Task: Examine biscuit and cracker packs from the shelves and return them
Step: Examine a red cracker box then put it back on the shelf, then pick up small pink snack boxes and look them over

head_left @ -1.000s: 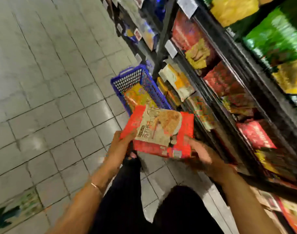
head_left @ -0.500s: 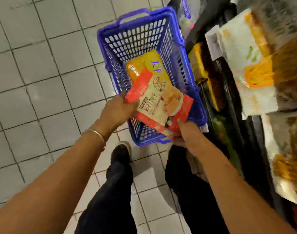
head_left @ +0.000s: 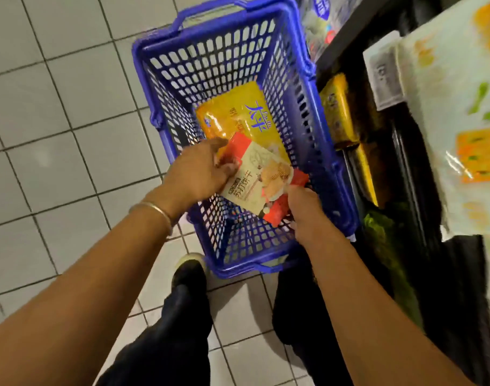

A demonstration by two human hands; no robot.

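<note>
A person stands over a blue plastic basket (head_left: pixel 218 59) set on a pale tiled floor (head_left: pixel 57 121), with both hands inside it on a red and cream cracker pack (head_left: pixel 262 181). The left hand (head_left: pixel 199 168), a thin metal bangle (head_left: pixel 154 211) at its wrist, curls its fingers over the pack's upper left edge. The right hand (head_left: pixel 308 215) grips the lower right corner. The pack sits tilted within the basket's walls, its far end overlapping a yellow pack (head_left: pixel 238 115) lying on the basket's bottom; whether the two touch cannot be told. Just right of the basket run dark store shelves (head_left: pixel 347 32) holding yellow shelf packs (head_left: pixel 337 107), a price tag (head_left: pixel 383 76) and a blurred white pack (head_left: pixel 455 121). A dark shoe (head_left: pixel 189 271) shows beside the basket's near end.
</note>
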